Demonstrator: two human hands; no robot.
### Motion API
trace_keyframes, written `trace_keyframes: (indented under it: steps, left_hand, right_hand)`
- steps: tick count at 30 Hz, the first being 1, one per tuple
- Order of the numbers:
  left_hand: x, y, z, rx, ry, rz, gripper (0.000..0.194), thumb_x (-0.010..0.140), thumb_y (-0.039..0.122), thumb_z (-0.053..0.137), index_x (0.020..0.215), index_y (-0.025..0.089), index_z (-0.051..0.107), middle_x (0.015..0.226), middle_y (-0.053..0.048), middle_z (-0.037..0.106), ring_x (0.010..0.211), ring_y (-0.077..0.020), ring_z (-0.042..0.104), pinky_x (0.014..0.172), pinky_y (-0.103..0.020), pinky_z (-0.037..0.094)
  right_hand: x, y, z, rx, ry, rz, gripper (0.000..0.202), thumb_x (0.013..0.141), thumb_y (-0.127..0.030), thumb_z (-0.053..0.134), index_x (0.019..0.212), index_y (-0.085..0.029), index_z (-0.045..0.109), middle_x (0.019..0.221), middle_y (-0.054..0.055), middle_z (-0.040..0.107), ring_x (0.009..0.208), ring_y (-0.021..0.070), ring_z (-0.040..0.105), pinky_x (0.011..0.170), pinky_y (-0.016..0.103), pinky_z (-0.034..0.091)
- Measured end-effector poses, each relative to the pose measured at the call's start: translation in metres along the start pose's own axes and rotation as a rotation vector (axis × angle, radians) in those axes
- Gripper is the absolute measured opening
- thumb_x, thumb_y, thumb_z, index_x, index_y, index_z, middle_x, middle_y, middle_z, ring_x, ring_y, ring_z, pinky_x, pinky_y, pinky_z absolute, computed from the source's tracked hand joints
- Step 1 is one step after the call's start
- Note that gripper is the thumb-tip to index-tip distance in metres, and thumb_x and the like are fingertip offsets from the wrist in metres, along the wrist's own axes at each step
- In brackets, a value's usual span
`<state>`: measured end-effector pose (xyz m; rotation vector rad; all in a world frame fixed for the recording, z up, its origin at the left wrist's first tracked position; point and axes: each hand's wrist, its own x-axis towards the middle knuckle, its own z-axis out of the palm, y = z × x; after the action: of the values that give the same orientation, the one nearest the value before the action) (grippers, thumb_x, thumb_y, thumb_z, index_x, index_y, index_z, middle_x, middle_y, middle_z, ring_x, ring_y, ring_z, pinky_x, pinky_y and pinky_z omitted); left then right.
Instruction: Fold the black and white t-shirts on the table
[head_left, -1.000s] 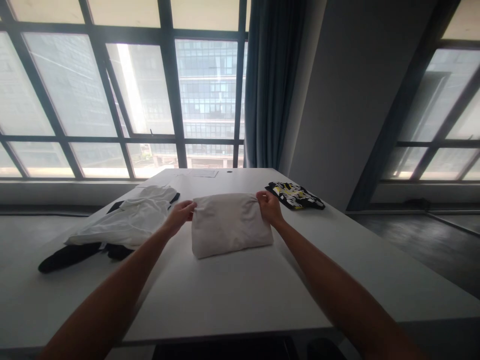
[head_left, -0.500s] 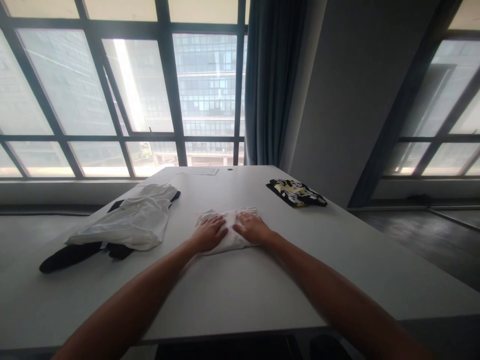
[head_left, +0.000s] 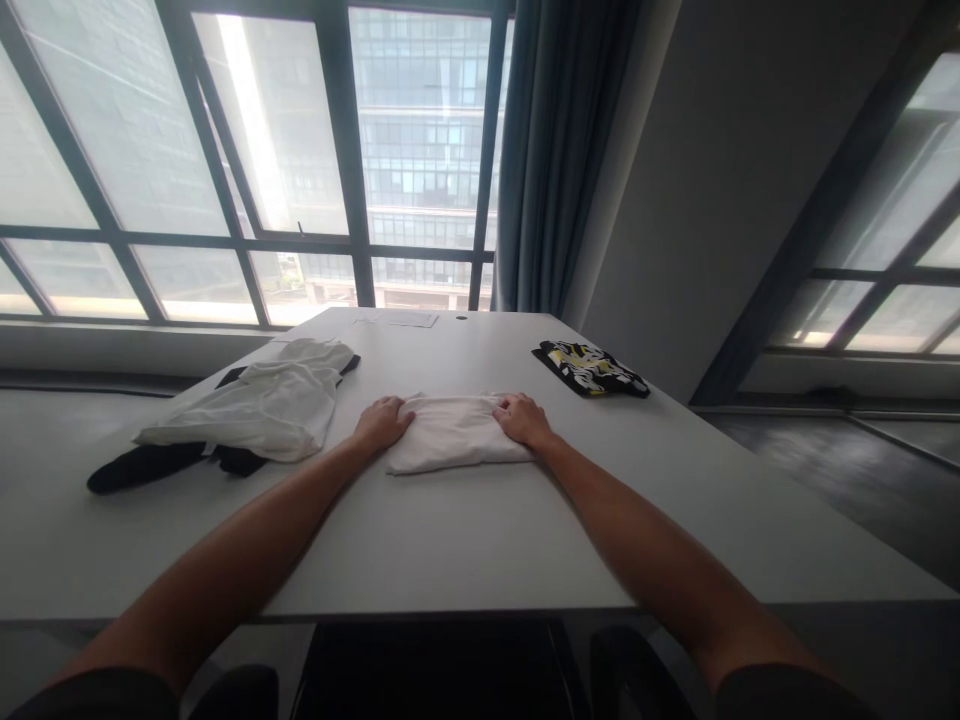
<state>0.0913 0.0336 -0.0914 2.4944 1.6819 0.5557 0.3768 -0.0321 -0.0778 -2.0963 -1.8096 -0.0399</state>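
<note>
Both arms reach forward over the desk [head_left: 465, 540]. The left hand [head_left: 382, 423] and right hand [head_left: 523, 419] lie flat, fingers released, on the left and right ends of the folded white cloth [head_left: 450, 445] mid-desk. Half a second ago both hands pressed side by side on its middle; they have since slid apart.
</note>
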Motion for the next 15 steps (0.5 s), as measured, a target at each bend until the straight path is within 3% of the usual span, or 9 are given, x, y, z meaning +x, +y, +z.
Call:
trace_keyframes:
  steps: [4,7,9,12,15]
  left_hand:
    - [-0.003,0.004,-0.009,-0.100,0.159,-0.005,0.029,0.090,0.037,0.048,0.100,0.019,0.068,0.109,-0.010,0.071,0.104,-0.0246,0.064,0.089,-0.033,0.047]
    - [-0.003,0.010,-0.016,-0.181,0.265,-0.045,0.033,0.094,0.041,0.042,0.102,0.020,0.067,0.097,-0.008,0.073,0.088,-0.0223,0.067,0.076,-0.031,0.049]
    - [-0.002,0.012,-0.019,-0.193,0.331,-0.052,0.033,0.095,0.039,0.041,0.107,0.020,0.065,0.100,-0.008,0.073,0.091,-0.0222,0.067,0.079,-0.031,0.049]
    - [-0.005,0.016,-0.023,-0.136,0.392,-0.066,0.034,0.093,0.031,0.044,0.119,0.018,0.061,0.118,-0.011,0.068,0.111,-0.0256,0.060,0.095,-0.038,0.046]
    - [-0.017,0.028,-0.023,-0.066,0.327,0.087,0.042,0.093,0.031,0.043,0.129,0.017,0.056,0.137,-0.011,0.057,0.129,-0.0254,0.048,0.110,-0.041,0.035]
  right_hand:
    - [0.000,-0.003,-0.004,0.013,0.118,-0.058,0.017,0.091,-0.031,0.054,0.090,-0.018,0.066,0.107,0.010,0.065,0.103,0.0231,0.056,0.087,0.033,0.040]
    - [0.000,-0.007,-0.008,0.076,0.261,-0.091,0.021,0.095,-0.031,0.047,0.094,-0.018,0.063,0.103,0.009,0.066,0.098,0.0218,0.056,0.086,0.032,0.039]
    - [0.001,-0.009,-0.010,0.086,0.321,-0.089,0.025,0.097,-0.031,0.041,0.100,-0.017,0.062,0.107,0.011,0.065,0.100,0.0225,0.056,0.088,0.033,0.038]
    - [0.000,-0.010,-0.011,0.046,0.252,-0.036,0.033,0.096,-0.033,0.041,0.117,-0.015,0.060,0.121,0.014,0.062,0.111,0.0255,0.053,0.094,0.036,0.037]
    - [-0.007,-0.015,-0.011,0.009,0.100,-0.103,0.045,0.095,-0.040,0.041,0.130,-0.016,0.056,0.136,0.015,0.055,0.123,0.0268,0.048,0.104,0.038,0.032]
